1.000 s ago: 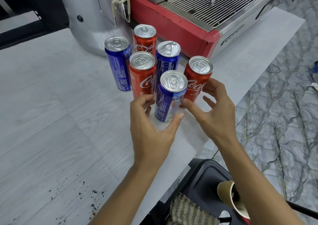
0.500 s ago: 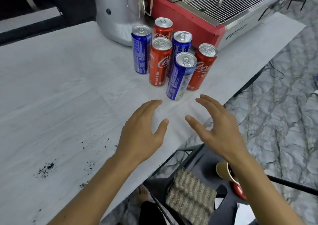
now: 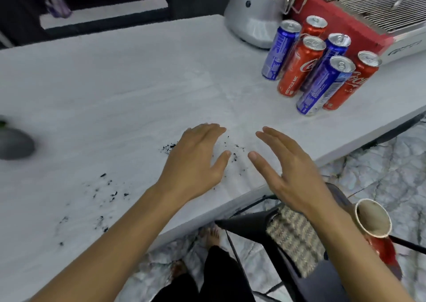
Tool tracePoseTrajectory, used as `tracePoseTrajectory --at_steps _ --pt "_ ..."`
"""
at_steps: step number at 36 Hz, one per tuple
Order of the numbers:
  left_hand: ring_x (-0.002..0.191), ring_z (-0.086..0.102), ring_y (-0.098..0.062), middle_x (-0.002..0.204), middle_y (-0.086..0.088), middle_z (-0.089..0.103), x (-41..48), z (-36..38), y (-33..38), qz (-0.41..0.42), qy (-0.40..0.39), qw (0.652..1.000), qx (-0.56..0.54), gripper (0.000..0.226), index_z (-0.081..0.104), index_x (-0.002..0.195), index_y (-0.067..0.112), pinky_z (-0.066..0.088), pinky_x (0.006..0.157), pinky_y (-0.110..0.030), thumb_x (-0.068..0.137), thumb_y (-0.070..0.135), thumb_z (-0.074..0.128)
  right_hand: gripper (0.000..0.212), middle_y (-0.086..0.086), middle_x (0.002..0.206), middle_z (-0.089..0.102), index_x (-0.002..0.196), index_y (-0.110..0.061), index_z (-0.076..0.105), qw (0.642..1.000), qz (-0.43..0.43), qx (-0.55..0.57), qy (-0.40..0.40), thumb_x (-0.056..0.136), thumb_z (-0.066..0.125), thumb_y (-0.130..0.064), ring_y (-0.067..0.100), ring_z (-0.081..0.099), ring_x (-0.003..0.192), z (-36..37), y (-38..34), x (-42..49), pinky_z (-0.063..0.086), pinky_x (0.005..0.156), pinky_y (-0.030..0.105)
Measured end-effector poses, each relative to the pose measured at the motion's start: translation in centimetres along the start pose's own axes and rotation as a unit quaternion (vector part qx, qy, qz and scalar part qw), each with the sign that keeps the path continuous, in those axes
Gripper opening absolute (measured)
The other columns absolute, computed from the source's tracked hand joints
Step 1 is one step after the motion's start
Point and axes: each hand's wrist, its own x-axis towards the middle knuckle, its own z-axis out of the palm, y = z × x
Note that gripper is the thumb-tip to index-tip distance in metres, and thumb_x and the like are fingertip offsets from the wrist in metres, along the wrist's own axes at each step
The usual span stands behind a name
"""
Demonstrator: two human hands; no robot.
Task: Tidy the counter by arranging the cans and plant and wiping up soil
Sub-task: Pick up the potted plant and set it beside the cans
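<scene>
I judge the task about a third done. The cans (image 3: 320,64) look settled: six stand upright in a tight cluster, well beyond the right hand (image 3: 290,172) and off to the right of its fingertips, with nothing touching them.

Both hands are empty. The left hand (image 3: 196,161) is palm down, low over the counter (image 3: 115,94), its fingers (image 3: 207,128) straight and close together. I cannot tell whether they touch the surface. The right hand is tilted on edge just beside it, fingers (image 3: 272,135) straight, slightly spread, holding nothing.

The soil (image 3: 234,156) is not wiped. Dark crumbs lie between the two thumbs and just left of the left fingers, and a wider scatter lies well to the left of the left wrist.

Far left of the left fingers, at the frame's edge, a dark rounded pot (image 3: 13,144) shows a bit of green. I take it for the plant, not yet placed. A knitted cloth (image 3: 297,239) lies untouched below the right wrist; I would expect to wipe with it.
</scene>
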Motion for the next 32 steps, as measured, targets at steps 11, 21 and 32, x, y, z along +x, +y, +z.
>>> tracePoseTrajectory --at_steps 11,21,32 --pt "0.151 0.031 -0.012 0.163 0.01 0.04 -7.7 -7.1 -8.1 -0.109 0.065 0.992 0.011 0.057 0.042 0.156 0.03 0.026 0.12 -0.032 0.103 0.051 0.051 0.068 -0.01 0.163 0.039 0.154 -0.026 0.046 0.991 -0.111 0.023 -0.066 0.101 0.04 -0.068 0.005 0.031 0.15 6.2 -9.3 1.8 0.023 0.116 0.018" --pt "0.149 0.035 -0.01 0.161 0.012 0.042 -12.0 -11.9 -13.1 -0.201 0.162 0.966 0.01 0.058 0.045 0.155 0.029 0.033 0.12 -0.036 0.101 0.051 0.052 0.072 -0.013 0.167 0.029 0.159 -0.028 0.035 0.971 -0.198 0.035 -0.129 0.1 0.037 -0.069 -0.001 0.022 0.151 11.0 -16.6 5.4 0.011 0.112 0.006" --pt "0.153 0.03 -0.014 0.165 0.007 0.037 -16.0 -15.6 -18.6 -0.267 0.208 0.941 0.011 0.063 0.041 0.157 0.027 0.032 0.122 -0.041 0.1 0.051 0.053 0.074 -0.003 0.167 0.033 0.16 -0.02 0.034 0.952 -0.26 0.032 -0.16 0.101 0.042 -0.063 0.008 0.026 0.152 16.2 -25.1 8.2 0.016 0.115 0.015"
